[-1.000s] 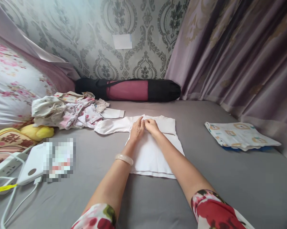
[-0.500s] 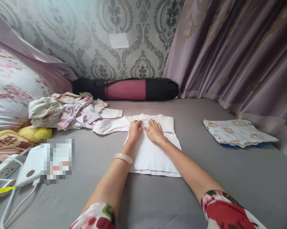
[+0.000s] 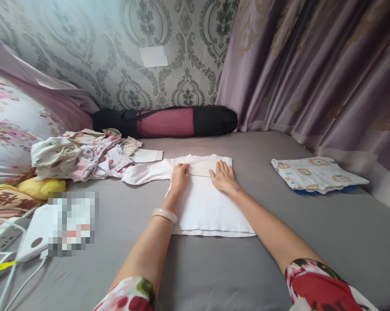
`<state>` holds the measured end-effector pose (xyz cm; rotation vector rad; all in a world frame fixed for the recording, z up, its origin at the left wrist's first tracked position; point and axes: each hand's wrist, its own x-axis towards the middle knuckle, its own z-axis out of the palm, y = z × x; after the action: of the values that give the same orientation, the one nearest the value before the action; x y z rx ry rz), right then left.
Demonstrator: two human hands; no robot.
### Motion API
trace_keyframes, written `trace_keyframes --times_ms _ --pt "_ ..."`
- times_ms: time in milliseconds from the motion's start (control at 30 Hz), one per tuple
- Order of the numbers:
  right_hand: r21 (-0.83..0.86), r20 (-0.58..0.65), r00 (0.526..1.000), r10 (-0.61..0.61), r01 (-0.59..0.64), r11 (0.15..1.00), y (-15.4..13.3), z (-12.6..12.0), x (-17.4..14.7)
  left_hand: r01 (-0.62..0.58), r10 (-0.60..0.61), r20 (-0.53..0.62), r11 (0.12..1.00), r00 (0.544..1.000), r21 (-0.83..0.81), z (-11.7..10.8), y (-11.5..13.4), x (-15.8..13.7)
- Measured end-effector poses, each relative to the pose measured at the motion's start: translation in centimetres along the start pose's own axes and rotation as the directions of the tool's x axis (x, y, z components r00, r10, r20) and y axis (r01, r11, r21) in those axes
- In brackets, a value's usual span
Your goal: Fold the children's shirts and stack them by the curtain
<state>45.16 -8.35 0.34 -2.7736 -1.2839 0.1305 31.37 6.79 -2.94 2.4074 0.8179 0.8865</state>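
A small white long-sleeved shirt (image 3: 208,211) lies spread on the grey bed sheet, its hem toward me. One sleeve stretches out to the left, while the other is folded flat across the chest. With fingers bent and together, my left hand (image 3: 180,176) pinches the shirt near the end of the folded sleeve; its fingertips are partly hidden. My right hand (image 3: 223,176) rests palm down, fingers stretched out, on the folded sleeve close to the shirt's right edge.
Rumpled baby clothes (image 3: 100,157) are heaped at the left, near the outstretched sleeve. A folded printed cloth (image 3: 318,172) lies at the right. Along the wall stretches a black and maroon bag (image 3: 165,122). A white power bank (image 3: 36,233), a socket strip (image 3: 5,237) and cables occupy the near left.
My right hand has slid right along the folded sleeve, away from my left hand. My left hand stays at the shirt's left side. The camera view has shifted slightly.
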Motion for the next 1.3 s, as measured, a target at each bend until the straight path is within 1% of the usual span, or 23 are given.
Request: trace_keyframes --times_ms 267,400,500,567,633,700,767,833,967,1067,1133,1200,1300 --pt "-0.014 -0.018 0.994 0.104 -0.104 0.994 3.1 -0.6 0.2 0.001 -0.001 -0.001 1.000 1.000 0.003 0.0 0.1 0.0" --pt "-0.016 0.006 0.991 0.136 -0.136 0.991 3.0 -1.0 0.8 0.017 -0.017 -0.002 1.000 1.000 0.019 -0.1 0.4 -0.2" --pt "-0.013 -0.031 0.995 0.093 -0.094 0.996 2.0 -1.3 1.5 0.003 0.000 -0.049 0.998 0.999 0.067 -0.4 1.0 -0.4" --pt "0.002 -0.041 0.999 0.033 -0.032 0.999 1.4 -1.5 2.0 -0.064 0.071 -0.051 0.991 0.996 0.117 -0.7 1.5 -0.6" --pt "0.010 -0.038 0.999 -0.018 0.019 1.000 1.2 -1.4 2.5 -0.155 0.154 0.017 0.974 0.988 0.169 -0.8 1.9 -0.7" --pt "0.007 -0.028 0.999 -0.042 0.042 0.999 1.4 -1.2 3.0 -0.211 0.188 0.126 0.955 0.974 0.207 -0.6 2.3 -0.9" --pt "0.005 -0.015 0.999 -0.046 0.046 0.999 1.8 -0.8 3.4 -0.215 0.163 0.222 0.948 0.961 0.234 -0.4 2.5 -0.9" --pt "0.009 -0.007 0.999 -0.045 0.045 0.999 2.2 -0.4 3.6 -0.192 0.118 0.279 0.948 0.953 0.254 -0.2 2.5 -0.9" --pt "0.004 -0.009 0.999 -0.047 0.047 0.999 2.5 0.0 3.8 -0.147 0.060 0.309 0.952 0.949 0.268 0.0 2.7 -0.8" --pt "-0.005 0.002 0.999 -0.045 0.045 0.999 2.5 -0.2 3.8 -0.135 0.049 0.310 0.956 0.949 0.261 -0.2 2.8 -0.7" --pt "-0.001 0.025 0.999 -0.036 0.036 0.999 2.4 -0.4 3.9 -0.144 0.068 0.287 0.957 0.955 0.253 -0.4 3.0 -0.7" --pt "0.001 0.043 0.999 -0.012 0.012 1.000 2.0 -0.8 3.9 -0.151 0.097 0.217 0.957 0.971 0.249 -0.6 3.2 -0.8" --pt "-0.007 -0.004 1.000 0.023 -0.023 1.000 0.6 -1.2 3.8 -0.148 0.131 0.081 0.955 0.988 0.256 -1.0 3.5 -0.8"
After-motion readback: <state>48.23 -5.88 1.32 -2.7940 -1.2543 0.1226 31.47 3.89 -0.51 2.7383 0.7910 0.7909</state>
